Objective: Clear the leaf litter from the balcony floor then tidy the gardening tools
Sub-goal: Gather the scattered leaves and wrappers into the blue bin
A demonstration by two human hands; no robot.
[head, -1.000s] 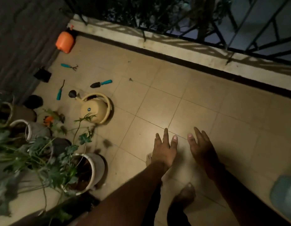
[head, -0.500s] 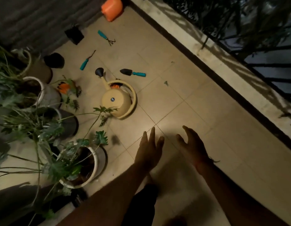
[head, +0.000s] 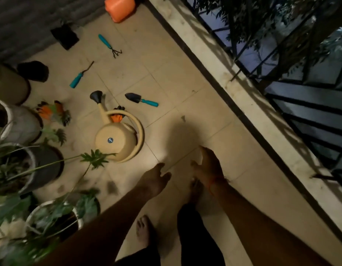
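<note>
**Two empty hands above the tiled balcony floor**

Both arms reach forward from the bottom of the frame. Left hand (head: pixel 154 178), lower centre: fingers loosely curled, holding nothing. Right hand (head: pixel 208 166), just beside it: fingers relaxed and extended, also empty; a red thread circles the wrist. Neither hand touches any object. Trowel (head: pixel 141 100), centre: dark blade, teal handle, flat on the balcony floor (head: pixel 185 77). Hand rake (head: pixel 109 45), upper centre, and a slim teal-handled tool (head: pixel 80 76), upper left, lie well apart from it. Watering can (head: pixel 118 137), cream-coloured, lies left of centre, with orange gloves (head: pixel 116 117) partly under its handle. One small leaf scrap (head: pixel 183 118) lies right of the can. Potted plants (head: pixel 22 169) fill the left edge; an orange container (head: pixel 120 7) stands at the top.
</note>
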